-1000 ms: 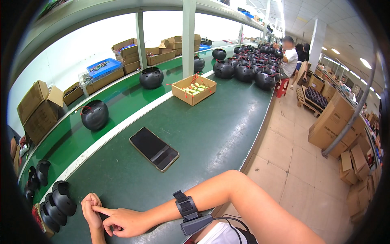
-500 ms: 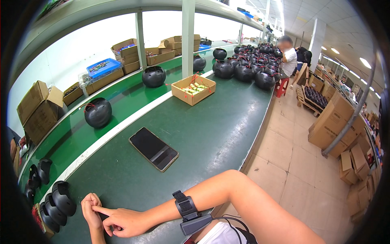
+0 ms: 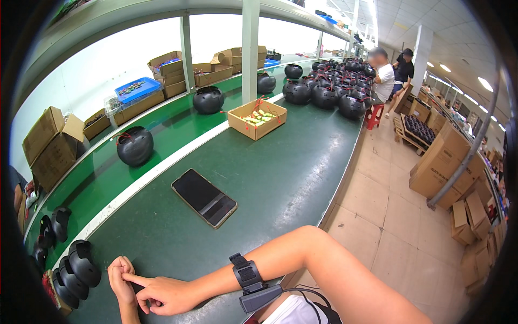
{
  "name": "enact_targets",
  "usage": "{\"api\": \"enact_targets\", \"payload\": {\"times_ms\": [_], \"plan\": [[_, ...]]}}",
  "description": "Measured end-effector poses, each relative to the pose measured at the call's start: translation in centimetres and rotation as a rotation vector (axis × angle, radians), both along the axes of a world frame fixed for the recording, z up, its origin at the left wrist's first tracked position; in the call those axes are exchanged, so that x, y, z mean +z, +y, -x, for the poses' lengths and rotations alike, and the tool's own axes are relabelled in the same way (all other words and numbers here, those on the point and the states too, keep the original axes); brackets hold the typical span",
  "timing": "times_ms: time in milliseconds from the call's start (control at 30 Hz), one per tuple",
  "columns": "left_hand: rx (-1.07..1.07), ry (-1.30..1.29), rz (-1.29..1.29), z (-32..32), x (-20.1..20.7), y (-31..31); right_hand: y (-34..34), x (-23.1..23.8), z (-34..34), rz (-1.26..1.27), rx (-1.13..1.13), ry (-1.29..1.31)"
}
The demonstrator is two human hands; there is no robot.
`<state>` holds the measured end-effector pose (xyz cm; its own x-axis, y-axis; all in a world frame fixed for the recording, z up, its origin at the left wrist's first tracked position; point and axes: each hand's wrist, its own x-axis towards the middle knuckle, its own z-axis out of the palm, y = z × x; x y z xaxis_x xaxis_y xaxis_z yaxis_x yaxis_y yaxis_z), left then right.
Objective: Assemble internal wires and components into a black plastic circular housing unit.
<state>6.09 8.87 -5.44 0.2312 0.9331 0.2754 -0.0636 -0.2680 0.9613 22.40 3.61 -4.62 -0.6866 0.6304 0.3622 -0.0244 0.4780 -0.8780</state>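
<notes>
The green table [image 3: 270, 173] runs ahead of the fingers [image 3: 139, 279], its aisle edge well to their right, with stacked black shells [image 3: 74, 278] just left of them. The right hand [image 3: 168, 295], forefinger out, meets the curled left hand [image 3: 121, 278]; whether either grips anything cannot be told. Ahead-right, apart, nearer the right hand, lies the phone [image 3: 204, 198], its long axis slanting far-left to near-right.

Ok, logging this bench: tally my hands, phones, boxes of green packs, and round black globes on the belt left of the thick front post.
Left hand, right hand: 2
Phone: 1
Box of green packs: 1
Black globes, nearer and farther: 2
Total: 6
</notes>
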Motion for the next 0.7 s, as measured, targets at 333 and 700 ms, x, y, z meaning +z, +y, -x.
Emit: {"api": "enact_targets", "payload": {"times_ms": [333, 700], "plan": [[-0.007, 0.0, -0.006, 0.0, -0.28, 0.1, 0.04, 0.03, -0.15, 0.014, 0.012, -0.004], [-0.005, 0.001, -0.001, -0.11, -0.06, -0.01, -0.01, 0.04, -0.13, 0.011, 0.003, -0.01]]}}
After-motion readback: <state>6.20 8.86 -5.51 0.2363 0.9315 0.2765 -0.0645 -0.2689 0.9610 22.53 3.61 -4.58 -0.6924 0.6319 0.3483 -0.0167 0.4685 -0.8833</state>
